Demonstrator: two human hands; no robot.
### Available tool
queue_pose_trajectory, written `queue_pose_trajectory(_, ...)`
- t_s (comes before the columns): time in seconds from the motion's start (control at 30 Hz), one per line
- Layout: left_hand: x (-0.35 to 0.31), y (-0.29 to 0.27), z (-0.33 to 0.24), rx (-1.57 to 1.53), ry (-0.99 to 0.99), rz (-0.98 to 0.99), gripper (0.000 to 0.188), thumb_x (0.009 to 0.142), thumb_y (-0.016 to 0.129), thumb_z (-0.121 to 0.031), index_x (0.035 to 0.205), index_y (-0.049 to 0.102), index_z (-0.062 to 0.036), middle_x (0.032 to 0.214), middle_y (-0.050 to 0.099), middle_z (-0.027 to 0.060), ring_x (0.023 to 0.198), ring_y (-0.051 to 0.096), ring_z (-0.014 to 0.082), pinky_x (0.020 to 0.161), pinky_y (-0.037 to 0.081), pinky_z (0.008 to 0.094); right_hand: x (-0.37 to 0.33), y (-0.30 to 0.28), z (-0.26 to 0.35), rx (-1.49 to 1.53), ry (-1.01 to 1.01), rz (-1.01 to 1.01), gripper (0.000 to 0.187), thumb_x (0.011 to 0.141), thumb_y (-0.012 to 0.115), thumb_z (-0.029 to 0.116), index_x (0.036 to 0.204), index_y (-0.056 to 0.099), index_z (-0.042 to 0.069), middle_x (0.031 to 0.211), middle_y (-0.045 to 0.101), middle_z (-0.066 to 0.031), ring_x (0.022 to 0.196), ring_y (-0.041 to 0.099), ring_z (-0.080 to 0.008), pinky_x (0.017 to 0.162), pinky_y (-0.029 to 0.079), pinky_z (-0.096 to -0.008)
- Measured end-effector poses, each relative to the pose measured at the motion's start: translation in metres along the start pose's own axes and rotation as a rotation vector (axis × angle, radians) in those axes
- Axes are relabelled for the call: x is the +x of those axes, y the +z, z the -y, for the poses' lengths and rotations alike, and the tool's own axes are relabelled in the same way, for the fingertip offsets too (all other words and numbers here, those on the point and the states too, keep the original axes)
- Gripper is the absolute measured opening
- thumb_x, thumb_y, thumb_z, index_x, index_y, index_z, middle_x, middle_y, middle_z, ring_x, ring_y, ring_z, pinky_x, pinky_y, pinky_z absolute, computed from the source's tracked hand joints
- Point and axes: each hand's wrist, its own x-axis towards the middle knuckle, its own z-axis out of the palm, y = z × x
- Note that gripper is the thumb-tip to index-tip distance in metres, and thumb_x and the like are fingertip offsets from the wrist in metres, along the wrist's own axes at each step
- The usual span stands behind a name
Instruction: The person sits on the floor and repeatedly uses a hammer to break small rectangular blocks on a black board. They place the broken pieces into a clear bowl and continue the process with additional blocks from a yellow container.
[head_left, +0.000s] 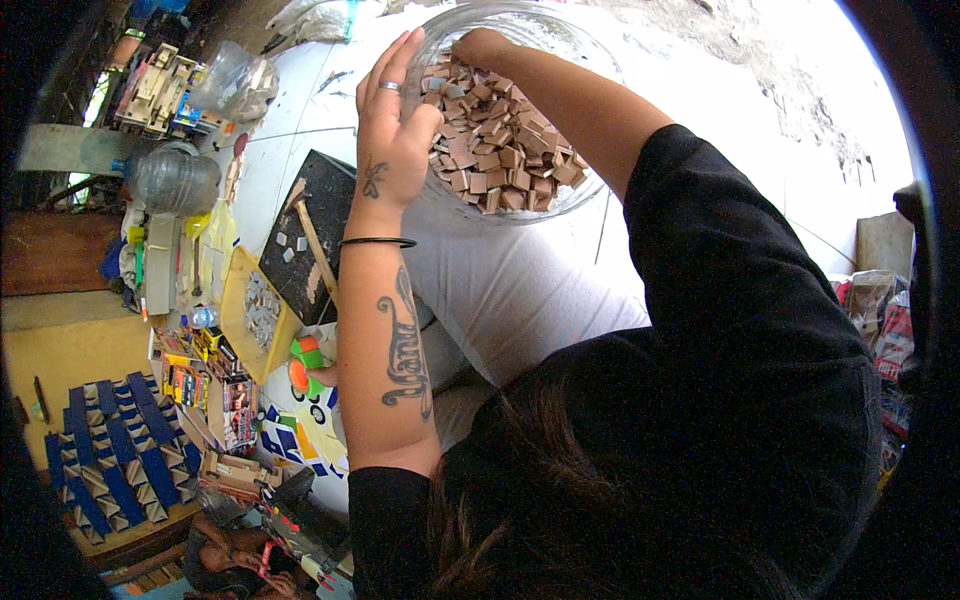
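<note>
A large clear round bowl (592, 190) stands at the top middle, holding many small brown square tiles (500, 150) with a few grey ones. My left hand (393, 125) is at the bowl's left side, its thumb over the rim and its fingers along the outside. At the far side of the bowl, my right hand (484, 46) reaches in with curled fingers. The fingertips are hidden, so what they hold does not show. To the left of my left forearm a wooden-handled hammer (318, 240) lies on a black slab (290, 265) with a few small pale pieces.
A yellow tray (240, 345) of small grey pieces sits beside the slab. Further left are clear plastic containers (178, 180), toy-like boxes (190, 385) and a blue-and-tan slatted stack (120, 455). Another person's hands (245, 560) hold a red item at lower left.
</note>
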Motion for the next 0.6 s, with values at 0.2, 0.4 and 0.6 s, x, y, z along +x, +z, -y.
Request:
queue_pose_trajectory(0.2, 0.0, -0.001, 0.002, -0.002, -0.004, 0.005, 0.064, 0.071, 0.049, -0.007, 0.135, 0.045, -0.0114, 0.139, 0.042, 0.0082, 0.127, 0.034, 0.0266, 0.109, 0.024, 0.0371, -0.02, 0.001, 0.008, -0.445, -0.166, 0.094, 0.035, 0.082, 0.058, 0.042, 0.086, 0.072, 0.01, 0.073, 0.067, -0.0102, 0.068, 0.065, -0.0258, 0.067, 0.051, -0.0391)
queue_pose_trajectory(0.4, 0.0, -0.001, 0.004, -0.032, -0.006, 0.006, 0.065, 0.071, 0.049, -0.007, 0.135, 0.045, -0.0122, 0.139, 0.042, 0.0085, 0.128, 0.033, 0.0269, 0.109, 0.024, 0.0374, -0.034, 0.007, 0.012, -0.595, -0.27, 0.184, 0.034, 0.075, 0.064, 0.034, 0.093, 0.07, 0.006, 0.099, 0.067, -0.0153, 0.089, 0.065, -0.0316, 0.078, 0.051, -0.0424)
queue_pose_trajectory(0.6, 0.001, -0.002, 0.004, -0.029, -0.006, 0.022, 0.066, 0.071, 0.049, -0.007, 0.136, 0.044, -0.0126, 0.139, 0.041, 0.009, 0.129, 0.032, 0.0268, 0.109, 0.024, 0.0374, -0.032, 0.011, 0.01, -0.458, -0.346, 0.147, 0.035, 0.076, 0.064, 0.037, 0.088, 0.067, 0.004, 0.081, 0.067, -0.0138, 0.076, 0.065, -0.0286, 0.07, 0.051, -0.0403)
